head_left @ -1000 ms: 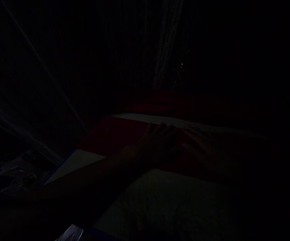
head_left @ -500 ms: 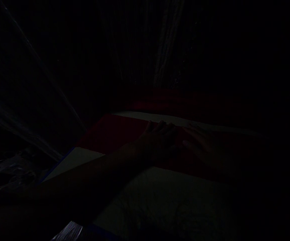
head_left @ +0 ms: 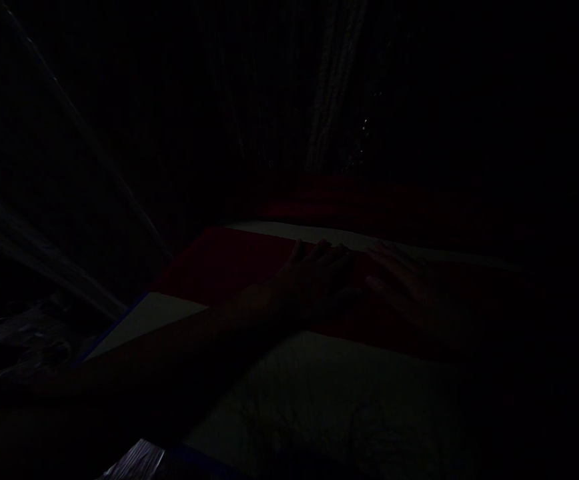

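The view is very dark. A wide cloth (head_left: 249, 249) with red and pale bands and a blue edge lies spread out in front of me. My left hand (head_left: 317, 273) rests on the red band, palm down, with its fingers spread. Close by on the right, my right hand (head_left: 402, 273) lies over the same band, fingers stretched out toward the pale strip (head_left: 309, 232). Neither hand holds anything that I can see. The right forearm fades into the dark.
Farther back lies a dim red fabric (head_left: 299, 209). A crumpled, shiny bundle (head_left: 34, 337) sits at the lower left. Ribbed, pale material (head_left: 134, 461) shows at the bottom edge. Long faint strips (head_left: 89, 133) run through the dark at the upper left.
My right hand has shifted very slightly. My left hand and the banded cloth stay in the same place.
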The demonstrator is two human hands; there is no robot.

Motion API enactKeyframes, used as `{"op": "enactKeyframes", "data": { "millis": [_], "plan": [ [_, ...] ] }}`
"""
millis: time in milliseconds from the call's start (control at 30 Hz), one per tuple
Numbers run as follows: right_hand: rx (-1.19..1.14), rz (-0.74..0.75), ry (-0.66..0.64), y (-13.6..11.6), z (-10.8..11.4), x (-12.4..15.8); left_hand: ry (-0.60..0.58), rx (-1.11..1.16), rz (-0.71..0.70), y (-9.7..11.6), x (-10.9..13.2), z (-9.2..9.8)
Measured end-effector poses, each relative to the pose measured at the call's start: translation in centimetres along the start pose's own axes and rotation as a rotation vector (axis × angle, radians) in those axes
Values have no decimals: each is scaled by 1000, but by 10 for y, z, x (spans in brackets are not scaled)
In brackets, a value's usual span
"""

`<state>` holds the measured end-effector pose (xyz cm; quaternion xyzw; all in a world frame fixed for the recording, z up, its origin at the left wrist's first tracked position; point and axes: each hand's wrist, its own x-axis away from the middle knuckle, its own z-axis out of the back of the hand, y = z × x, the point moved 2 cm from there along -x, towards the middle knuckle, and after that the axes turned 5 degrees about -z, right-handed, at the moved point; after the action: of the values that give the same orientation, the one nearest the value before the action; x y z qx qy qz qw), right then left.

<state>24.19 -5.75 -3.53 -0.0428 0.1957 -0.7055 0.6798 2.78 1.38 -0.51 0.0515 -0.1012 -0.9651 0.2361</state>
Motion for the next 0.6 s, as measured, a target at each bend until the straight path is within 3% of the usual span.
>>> {"op": "enactKeyframes", "data": {
  "millis": [100, 267, 400, 600],
  "plan": [
    [20, 4, -63, -2, 0, 0, -20, 9, 13, 0, 0, 0],
    [24, 28, 73, -2, 3, -2, -29, -11, 12, 2, 0, 2],
    [42, 1, -37, -2, 1, -3, -17, 6, 11, 2, 1, 2],
    [37, -11, 15, -3, 4, -3, -37, -3, 14, 3, 0, 4]
  ]
}}
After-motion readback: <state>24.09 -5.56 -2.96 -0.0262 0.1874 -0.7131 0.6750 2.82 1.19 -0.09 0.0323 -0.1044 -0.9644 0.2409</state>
